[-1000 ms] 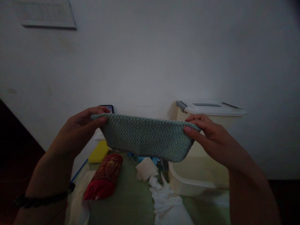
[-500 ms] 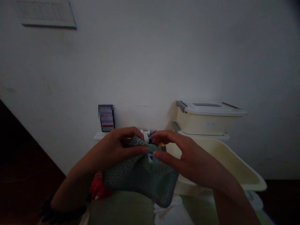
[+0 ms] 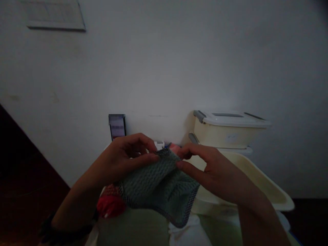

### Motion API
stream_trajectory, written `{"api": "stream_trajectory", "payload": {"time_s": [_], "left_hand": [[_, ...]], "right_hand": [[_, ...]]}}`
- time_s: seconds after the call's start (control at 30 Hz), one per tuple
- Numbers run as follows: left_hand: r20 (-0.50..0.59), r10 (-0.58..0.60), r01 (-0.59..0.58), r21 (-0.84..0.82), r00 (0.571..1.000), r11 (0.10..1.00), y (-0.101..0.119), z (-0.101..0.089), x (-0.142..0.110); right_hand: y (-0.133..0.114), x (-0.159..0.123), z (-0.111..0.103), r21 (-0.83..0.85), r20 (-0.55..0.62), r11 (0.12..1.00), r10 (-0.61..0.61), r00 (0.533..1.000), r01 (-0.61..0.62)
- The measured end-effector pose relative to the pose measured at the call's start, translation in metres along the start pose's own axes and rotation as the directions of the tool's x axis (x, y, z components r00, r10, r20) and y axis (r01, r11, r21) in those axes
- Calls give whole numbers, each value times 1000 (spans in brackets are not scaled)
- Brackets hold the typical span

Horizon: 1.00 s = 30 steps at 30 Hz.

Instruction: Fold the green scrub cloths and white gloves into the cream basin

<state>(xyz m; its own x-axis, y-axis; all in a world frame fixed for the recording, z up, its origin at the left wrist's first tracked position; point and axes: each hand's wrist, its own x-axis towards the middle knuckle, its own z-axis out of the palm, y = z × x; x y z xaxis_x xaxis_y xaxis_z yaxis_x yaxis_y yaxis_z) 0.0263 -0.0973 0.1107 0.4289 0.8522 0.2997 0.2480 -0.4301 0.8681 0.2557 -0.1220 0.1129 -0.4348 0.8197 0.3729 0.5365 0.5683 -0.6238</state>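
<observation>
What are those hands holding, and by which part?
A green textured cloth with a checked border. The left hand pinches its upper edge, at the border; the right hand pinches the top farther right.

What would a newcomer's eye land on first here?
Probably the green textured cloth with dark checked edging at lower centre, hanging from the left hand, the right hand at its upper right edge. After that, perhaps the lidded cream storage bin with grey latches at right, and the bright red bundle at lower left.
</observation>
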Motion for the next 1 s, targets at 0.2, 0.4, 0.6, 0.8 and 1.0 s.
{"api": "stream_trajectory", "payload": {"time_s": [0.2, 0.4, 0.6, 0.8, 1.0], "left_hand": [[-19, 175, -163, 276, 984, 947, 12, 11, -7], [15, 193, -187, 331, 981, 925, 18, 15, -8], [9, 70, -68, 360, 998, 930, 9, 3, -6], [-154, 125, -73, 304, 980, 950, 2, 0, 2], [-334, 11, -44, -89, 943, 995, -2, 2, 7]], "right_hand": [[-7, -3, 8, 13, -59, 991, -129, 990, 130], [-10, -2, 4, 10, -86, 992, -124, 989, 126], [-5, 0, -6, 3, -254, 997, -71, 965, 74], [3, 3, -4, 137, -248, 991, 29, 968, 6], [3, 2, -1, 128, -101, 991, 61, 993, -48]]}}
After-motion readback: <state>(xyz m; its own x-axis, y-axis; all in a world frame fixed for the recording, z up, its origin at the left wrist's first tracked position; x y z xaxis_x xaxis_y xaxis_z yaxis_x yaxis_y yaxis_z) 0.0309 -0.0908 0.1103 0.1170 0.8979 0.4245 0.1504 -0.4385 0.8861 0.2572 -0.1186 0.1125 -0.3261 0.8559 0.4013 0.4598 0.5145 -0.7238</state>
